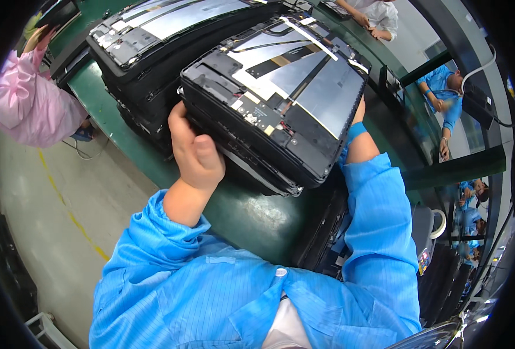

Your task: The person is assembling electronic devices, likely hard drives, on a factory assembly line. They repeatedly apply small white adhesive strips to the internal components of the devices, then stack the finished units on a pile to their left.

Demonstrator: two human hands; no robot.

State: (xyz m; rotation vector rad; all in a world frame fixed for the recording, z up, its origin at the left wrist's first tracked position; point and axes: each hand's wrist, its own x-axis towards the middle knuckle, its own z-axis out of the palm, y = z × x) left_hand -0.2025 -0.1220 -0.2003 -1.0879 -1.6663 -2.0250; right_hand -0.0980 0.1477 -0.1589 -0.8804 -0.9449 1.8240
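Note:
Between my two hands is a stack of opened tablets (318, 87), tilted, with the uppermost one showing its silver battery panels, flat cables and a small circuit board. My left hand (196, 154) grips the stack's near left corner, its thumb sticking up and its fingers partly hidden under the edge. On the far right side my right hand (359, 111) holds the stack too, mostly hidden behind it. Close by on the left stands a second, taller stack of similar opened tablets (126, 49), in black housings.
Under the stacks runs a green bench (257, 218). More black housings (321, 232) lie beside my right forearm. A person in pink (36, 104) is on the left, across the walkway. Other workers in blue (444, 87) and white sit beyond the bench, past dark frame bars (455, 173).

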